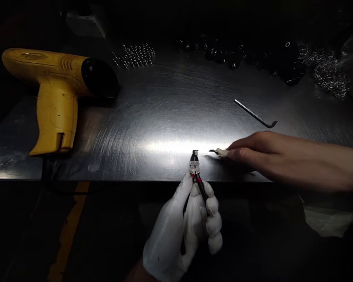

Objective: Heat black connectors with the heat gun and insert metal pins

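Pliers (195, 167), wrapped in the gloved left hand (172, 225) at the desk's (164, 117) near edge, already hold a part (195, 152), while the right hand (257, 150) pinches a tool (222, 152), perhaps a pick, not yet touching it.

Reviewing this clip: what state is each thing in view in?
Left hand: gloved, closed around the pliers
Pliers: pointing away, metal piece at the tip
Right hand: ungloved, pinching a pale item
Pale item: dark-tipped, apart from the pliers; kind unclear
Yellow gun: on the bench, on or off unclear
Hex key: lying loose
Pins: grouped, mostly upright
Metal bits: heaped
Bench: scratched, brightly lit near its front edge
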### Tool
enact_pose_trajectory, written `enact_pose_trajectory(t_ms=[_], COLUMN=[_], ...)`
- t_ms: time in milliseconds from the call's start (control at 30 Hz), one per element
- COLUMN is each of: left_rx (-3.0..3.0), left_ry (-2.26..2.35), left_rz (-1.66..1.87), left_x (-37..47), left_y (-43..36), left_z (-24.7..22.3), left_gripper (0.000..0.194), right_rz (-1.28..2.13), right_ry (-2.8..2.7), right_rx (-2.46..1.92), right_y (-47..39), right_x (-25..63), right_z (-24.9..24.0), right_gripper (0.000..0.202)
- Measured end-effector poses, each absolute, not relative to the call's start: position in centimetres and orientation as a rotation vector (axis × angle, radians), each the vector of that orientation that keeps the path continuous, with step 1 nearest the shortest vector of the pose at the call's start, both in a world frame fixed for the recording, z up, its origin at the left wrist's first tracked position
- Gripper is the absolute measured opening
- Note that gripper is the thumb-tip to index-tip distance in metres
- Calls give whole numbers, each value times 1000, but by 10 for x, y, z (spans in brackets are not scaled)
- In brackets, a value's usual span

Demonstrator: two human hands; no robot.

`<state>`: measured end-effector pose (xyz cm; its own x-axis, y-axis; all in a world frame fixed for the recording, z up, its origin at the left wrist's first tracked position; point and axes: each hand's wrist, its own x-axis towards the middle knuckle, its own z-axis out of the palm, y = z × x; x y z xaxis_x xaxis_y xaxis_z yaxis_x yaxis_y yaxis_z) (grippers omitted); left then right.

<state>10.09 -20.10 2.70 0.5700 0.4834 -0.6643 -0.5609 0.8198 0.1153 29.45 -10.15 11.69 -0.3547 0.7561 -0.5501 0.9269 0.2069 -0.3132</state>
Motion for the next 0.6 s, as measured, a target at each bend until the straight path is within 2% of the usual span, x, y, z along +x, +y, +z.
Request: enact_pose_trajectory(t_ms=[133, 600], left_rx=[-147, -151], left_ry=[731, 746], left_rz=[619, 617], left_x=[104, 105], left_y=[-204, -208], left_z=[25, 26], left_gripper=[47, 40], right_rz=[-950, -790], right_ry=[2131, 1997], right_rx=[1604, 1644], right_y=[-87, -86], right_x=[277, 254], right_z=[117, 123], right_gripper=[52, 43])
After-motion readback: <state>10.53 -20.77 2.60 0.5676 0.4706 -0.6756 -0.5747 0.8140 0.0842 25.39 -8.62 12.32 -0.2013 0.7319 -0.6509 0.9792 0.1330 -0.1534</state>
